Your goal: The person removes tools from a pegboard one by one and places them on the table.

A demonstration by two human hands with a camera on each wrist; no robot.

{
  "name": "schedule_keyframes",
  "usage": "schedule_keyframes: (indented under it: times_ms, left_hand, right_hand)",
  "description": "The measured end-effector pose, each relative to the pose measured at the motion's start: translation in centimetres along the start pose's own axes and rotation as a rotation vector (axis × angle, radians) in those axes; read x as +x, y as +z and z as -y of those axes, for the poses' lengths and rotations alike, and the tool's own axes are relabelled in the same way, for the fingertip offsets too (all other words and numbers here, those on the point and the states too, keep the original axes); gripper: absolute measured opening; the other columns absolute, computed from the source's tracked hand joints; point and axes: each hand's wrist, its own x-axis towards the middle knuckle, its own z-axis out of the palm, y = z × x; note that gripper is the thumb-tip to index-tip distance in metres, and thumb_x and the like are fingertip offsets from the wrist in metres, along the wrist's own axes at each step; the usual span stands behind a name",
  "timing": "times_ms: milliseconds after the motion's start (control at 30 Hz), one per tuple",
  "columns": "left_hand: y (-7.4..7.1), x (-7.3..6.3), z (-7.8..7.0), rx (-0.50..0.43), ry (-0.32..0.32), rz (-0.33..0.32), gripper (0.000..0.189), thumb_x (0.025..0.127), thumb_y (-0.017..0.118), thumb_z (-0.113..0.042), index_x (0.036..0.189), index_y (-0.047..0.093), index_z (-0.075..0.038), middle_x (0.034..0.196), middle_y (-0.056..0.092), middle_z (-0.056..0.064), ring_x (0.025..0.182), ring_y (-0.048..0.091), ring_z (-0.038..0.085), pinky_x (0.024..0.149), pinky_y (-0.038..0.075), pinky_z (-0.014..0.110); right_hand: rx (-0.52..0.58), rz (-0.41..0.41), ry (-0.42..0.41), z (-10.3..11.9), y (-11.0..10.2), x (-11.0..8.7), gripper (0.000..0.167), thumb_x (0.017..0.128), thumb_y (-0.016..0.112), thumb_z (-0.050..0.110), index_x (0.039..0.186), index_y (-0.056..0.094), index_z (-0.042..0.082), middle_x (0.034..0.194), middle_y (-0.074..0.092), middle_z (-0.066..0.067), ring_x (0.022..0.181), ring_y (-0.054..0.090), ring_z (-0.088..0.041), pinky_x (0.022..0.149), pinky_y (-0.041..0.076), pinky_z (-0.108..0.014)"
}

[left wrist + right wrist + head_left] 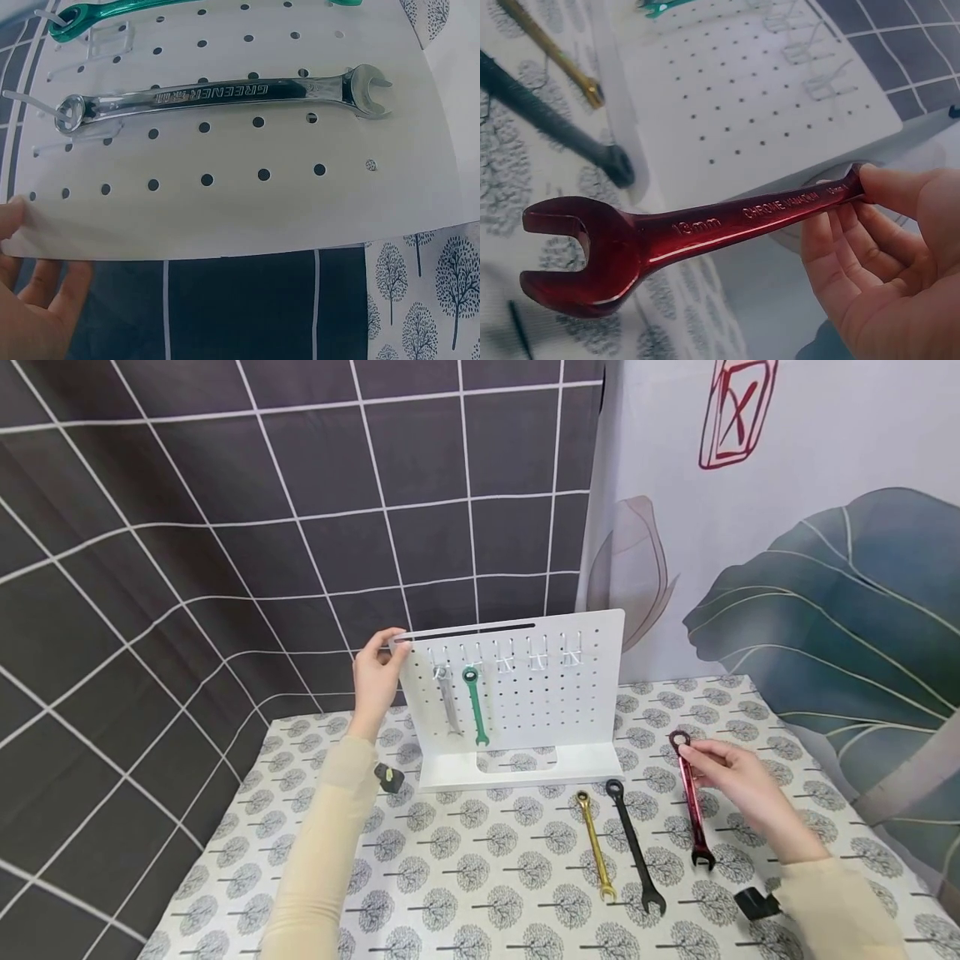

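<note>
My left hand (377,675) grips the top left corner of a white pegboard stand (525,718), thumb in front and fingers behind. In my right hand (738,777) a red combination wrench (692,802) is pinched near its ring end, its open jaw end pointing down toward the table; the right wrist view shows "13mm" on it. A silver combination wrench (217,94) hangs by its ring from the leftmost hook of the board. Beside it hangs a green combination wrench (477,706). Three further clear hooks (538,652) to the right carry nothing.
A gold wrench (595,847) and a longer black wrench (636,847) lie on the tree-patterned tablecloth (465,868) in front of the stand's right part. Behind the board hangs a dark curtain (345,543) with white grid lines; a leaf-printed cloth (847,585) covers the right side.
</note>
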Motion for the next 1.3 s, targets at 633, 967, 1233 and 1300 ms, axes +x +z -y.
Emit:
schedule_keyframes:
  times_ms: [633, 967, 1233, 1300]
  left_hand:
    - [-0.1, -0.3, -0.1, -0.004, -0.031, -0.001, 0.030, 0.095, 0.073, -0.026, 0.122, 0.069, -0.013, 0.103, 0.073, 0.013, 0.080, 0.068, 0.024, 0.068, 0.049, 0.029]
    - [-0.1, -0.3, -0.3, -0.007, -0.027, 0.006, 0.030, 0.095, 0.072, -0.027, 0.122, 0.069, -0.013, 0.100, 0.073, 0.014, 0.078, 0.067, 0.024, 0.066, 0.048, 0.026]
    - [-0.1, -0.3, -0.4, -0.020, -0.023, 0.010, 0.030, 0.095, 0.072, -0.025, 0.122, 0.069, -0.012, 0.111, 0.071, 0.012, 0.083, 0.069, 0.029, 0.067, 0.050, 0.026]
    - [-0.2, -0.2, -0.4, -0.021, -0.023, 0.012, 0.030, 0.095, 0.072, -0.026, 0.122, 0.069, -0.012, 0.113, 0.071, 0.011, 0.085, 0.070, 0.029, 0.068, 0.050, 0.026]
  right_hand:
    - [0.036, 0.039, 0.050, -2.6, 1.5, 0.3, 0.053, 0.104, 0.058, 0.026, 0.133, 0.048, -0.018, 0.113, 0.065, -0.015, 0.082, 0.066, -0.007, 0.076, 0.056, -0.027]
    - [-0.011, 0.076, 0.089, -3.2, 1.3, 0.7, 0.068, 0.105, 0.054, 0.035, 0.142, 0.037, -0.019, 0.139, 0.045, -0.040, 0.087, 0.067, -0.008, 0.079, 0.056, -0.026]
    - [-0.050, 0.114, 0.122, -3.9, 1.4, 1.1, 0.067, 0.103, 0.058, 0.037, 0.140, 0.042, -0.016, 0.137, 0.051, -0.036, 0.094, 0.070, -0.022, 0.080, 0.055, -0.026]
    - [-0.052, 0.121, 0.135, -3.9, 1.4, 1.1, 0.067, 0.102, 0.060, 0.037, 0.140, 0.043, -0.016, 0.132, 0.056, -0.033, 0.093, 0.070, -0.022, 0.080, 0.054, -0.027]
